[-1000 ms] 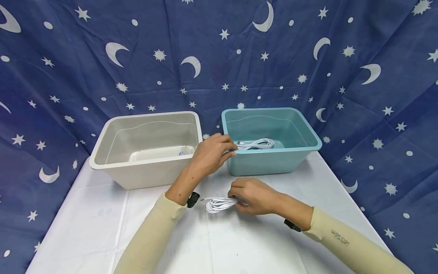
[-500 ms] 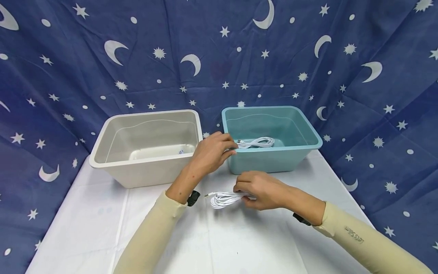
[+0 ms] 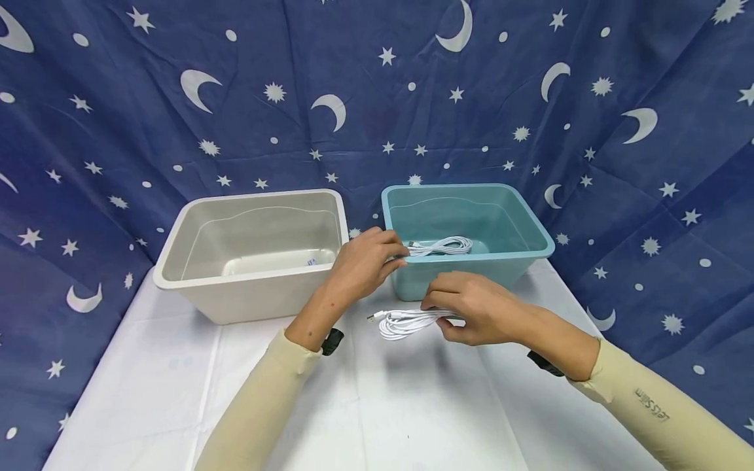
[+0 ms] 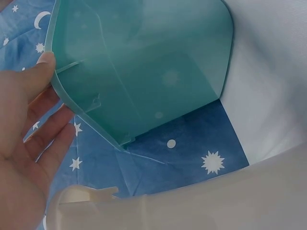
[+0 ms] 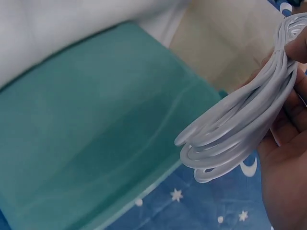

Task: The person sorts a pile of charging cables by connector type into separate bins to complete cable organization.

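Note:
My left hand [image 3: 365,261] pinches the near-left rim of the teal bin [image 3: 477,256]. In the left wrist view its thumb lies on one side of the rim and the fingers on the other. A coiled white USB cable [image 3: 448,246] lies inside the bin, partly hidden by the front rim and the left hand. My right hand [image 3: 480,311] grips a second coiled white USB cable [image 3: 406,322], held above the table in front of the bin. Its metal plug points left. In the right wrist view the cable's loops [image 5: 240,120] stick out from between thumb and fingers.
A beige bin [image 3: 247,278] stands to the left of the teal one, with a small blue mark on its floor. White cloth [image 3: 294,412] covers the table. Behind hangs a blue curtain [image 3: 365,78] with moons and stars.
My right hand has lifted the coiled cable and carried it to the right and toward the teal bin. The left hand stays at the rim.

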`<state>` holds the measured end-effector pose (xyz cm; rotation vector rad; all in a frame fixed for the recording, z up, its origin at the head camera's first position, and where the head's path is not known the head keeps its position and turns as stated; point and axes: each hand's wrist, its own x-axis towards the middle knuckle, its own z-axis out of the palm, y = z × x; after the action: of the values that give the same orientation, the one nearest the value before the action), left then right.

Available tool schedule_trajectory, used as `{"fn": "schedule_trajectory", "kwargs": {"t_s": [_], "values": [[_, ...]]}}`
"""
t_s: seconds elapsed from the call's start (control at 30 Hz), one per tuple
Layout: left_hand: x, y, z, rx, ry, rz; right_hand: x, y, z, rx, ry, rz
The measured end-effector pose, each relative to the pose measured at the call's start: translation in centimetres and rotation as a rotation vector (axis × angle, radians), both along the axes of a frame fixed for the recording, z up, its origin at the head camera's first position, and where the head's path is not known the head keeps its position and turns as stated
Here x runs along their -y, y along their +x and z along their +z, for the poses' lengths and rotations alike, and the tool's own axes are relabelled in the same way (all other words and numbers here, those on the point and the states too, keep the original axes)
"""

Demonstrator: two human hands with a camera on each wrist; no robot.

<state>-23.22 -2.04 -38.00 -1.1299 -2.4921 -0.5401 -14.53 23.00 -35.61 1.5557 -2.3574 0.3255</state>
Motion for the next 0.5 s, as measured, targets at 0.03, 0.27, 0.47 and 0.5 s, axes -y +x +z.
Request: {"fn": "schedule_trajectory", "kwargs": {"t_s": [0.03, 0.27, 0.47, 0.5], "values": [[0.0, 0.0, 0.0, -0.001, 0.0, -0.001, -0.2, 0.0, 0.3, -0.006, -0.002, -0.003], [-0.2, 0.0, 0.1, -0.003, -0.008, -0.004, -1.4, 0.0, 2.0, -0.034, -0.012, -0.018], [0.0, 0.0, 0.1, 0.003, -0.015, -0.001, -2.1, -0.5, 3.2, -0.05, -0.048, -0.023], [0.0, 0.0, 0.2, 0.001, -0.016, -0.003, -2.2, -0.7, 3.4, -0.051, -0.06, -0.021]]}}
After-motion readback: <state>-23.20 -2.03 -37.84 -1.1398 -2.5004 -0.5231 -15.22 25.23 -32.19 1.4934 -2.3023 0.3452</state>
